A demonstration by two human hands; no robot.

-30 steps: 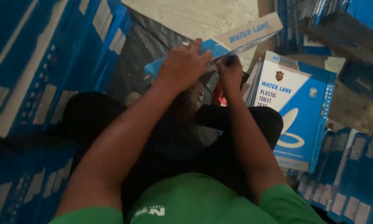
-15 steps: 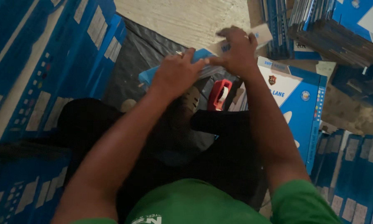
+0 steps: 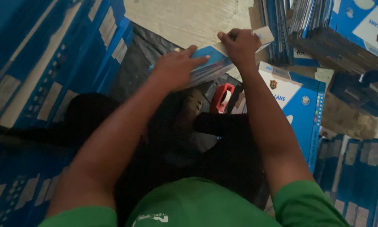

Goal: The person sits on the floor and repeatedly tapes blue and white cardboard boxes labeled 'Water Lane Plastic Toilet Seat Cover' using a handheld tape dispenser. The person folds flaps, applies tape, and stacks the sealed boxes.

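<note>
Two hands (left (image 3: 174,69), right (image 3: 240,45)) on one blue carton (image 3: 212,63), one red tape dispenser (image 3: 223,97)

Dim, soft, floor brighter; lap perhaps underexposed

This looks like a packing workshop or storeroom, with stacks of flattened blue printed cartons (image 3: 50,71) filling the left side and upper right of the frame, a red tape dispenser (image 3: 223,97) at centre, and bare concrete floor (image 3: 189,19) at top.
</note>
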